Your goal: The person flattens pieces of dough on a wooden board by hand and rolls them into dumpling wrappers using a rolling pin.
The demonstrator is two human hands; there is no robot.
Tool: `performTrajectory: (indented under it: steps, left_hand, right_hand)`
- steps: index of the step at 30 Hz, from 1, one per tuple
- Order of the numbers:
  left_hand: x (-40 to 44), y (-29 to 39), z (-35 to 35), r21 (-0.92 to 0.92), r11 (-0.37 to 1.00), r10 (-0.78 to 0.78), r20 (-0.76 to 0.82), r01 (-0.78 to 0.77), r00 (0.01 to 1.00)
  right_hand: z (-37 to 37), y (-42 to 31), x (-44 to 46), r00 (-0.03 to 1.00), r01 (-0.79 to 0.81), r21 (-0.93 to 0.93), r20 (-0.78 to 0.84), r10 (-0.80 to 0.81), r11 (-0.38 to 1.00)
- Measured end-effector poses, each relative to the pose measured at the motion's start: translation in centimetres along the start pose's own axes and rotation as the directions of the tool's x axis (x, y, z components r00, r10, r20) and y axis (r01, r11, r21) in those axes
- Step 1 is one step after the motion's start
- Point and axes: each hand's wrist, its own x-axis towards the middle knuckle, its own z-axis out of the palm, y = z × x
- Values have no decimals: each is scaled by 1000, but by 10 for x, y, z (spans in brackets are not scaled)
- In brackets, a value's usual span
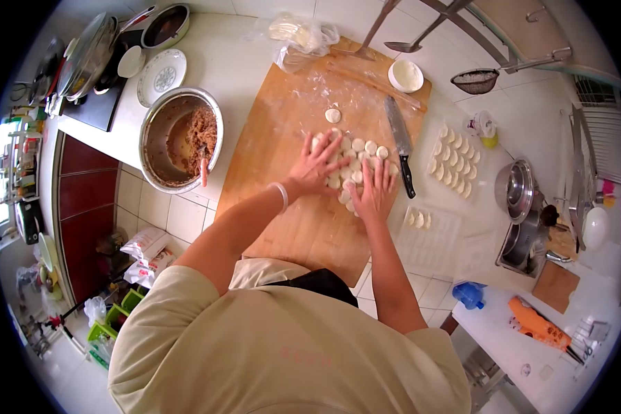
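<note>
Several small round dough pieces lie bunched together on a floured wooden board. My left hand rests on the left side of the bunch, fingers spread. On its right side lies my right hand, fingers stretched out over the pieces. Some dough under both palms is hidden. One single dough piece sits apart, farther up the board. A kitchen knife with a black handle lies to the right of my right hand, its blade toward the back.
Left of the board stands a metal bowl of minced filling. A rolling pin and a white bowl of flour are at the back. Rows of dumplings fill a tray at right, beside another tray holding a few.
</note>
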Motion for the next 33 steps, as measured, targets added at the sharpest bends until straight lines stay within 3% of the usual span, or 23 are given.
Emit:
performTrajectory:
  steps: [3,5,6,7,9,10,11,13,14,15,16,19,21,23,24,26,27,29,30,31,33]
  left_hand:
    - [11,-13,-5,7,999,-31,-61,31,998]
    - [7,-12,3,-103,995,4,-118,-17,993]
    - [1,0,6,-221,973,45,-113,-70,993]
    - [-5,13,11,-143,981,130,-11,-130,991]
    - [0,49,10,-54,941,338,80,-335,938]
    - [6,61,12,-51,901,435,81,-432,897]
    - [13,63,24,-47,904,426,75,-424,901]
    - [29,53,44,77,889,454,-36,-451,890]
    - [37,48,43,123,888,453,-71,-443,889]
    - [45,43,43,168,886,451,-105,-432,886]
    - [51,37,38,174,890,443,-105,-422,890]
    - [56,21,19,187,892,437,-127,-411,890]
    - [40,13,-6,-48,960,267,-123,-274,956]
    - [14,-6,-21,-14,1000,-12,-28,12,1000]
    - [1,-15,-17,-15,1000,-16,-27,15,1000]
    - [-19,-28,-1,-184,913,-401,-235,364,885]
    - [-14,-27,-1,-186,912,-404,-238,367,883]
    - [11,-16,-1,-276,894,-400,-134,354,907]
    - [21,-14,2,-246,907,-386,-162,341,908]
    - [32,-14,7,-252,902,-397,-159,351,904]
    - [36,-15,14,-386,906,-295,-275,176,915]
  right_hand:
    - [4,-9,36,999,41,48,-4,-41,998]
    - [17,-5,61,989,106,197,-123,-83,975]
    - [6,-6,78,974,141,127,-195,-115,982]
    - [5,-1,101,973,145,127,-199,-118,981]
    - [0,25,155,878,162,353,-479,29,921]
    - [-10,39,182,874,151,335,-485,32,930]
    - [-19,54,211,869,145,317,-493,33,937]
    - [-30,86,262,953,-38,156,-292,82,987]
    - [-33,98,289,955,-19,156,-289,64,988]
    - [-35,108,314,985,-161,48,-57,164,986]
    - [-38,106,327,945,-271,-94,163,284,958]
    - [-42,94,338,911,-266,-217,261,318,939]
    - [-18,107,344,940,-198,-183,243,240,963]
    - [-9,108,342,963,-205,-58,165,212,977]
    - [-4,112,343,963,-202,-57,168,209,978]
    - [4,124,342,985,-168,25,54,166,986]
    - [4,128,344,985,-163,24,54,162,986]
    - [-1,138,341,954,-294,72,-45,298,953]
    - [-2,138,340,866,-475,473,100,490,743]
    - [-7,136,335,869,-474,467,109,483,746]
    - [-18,120,311,851,-469,843,350,391,266]
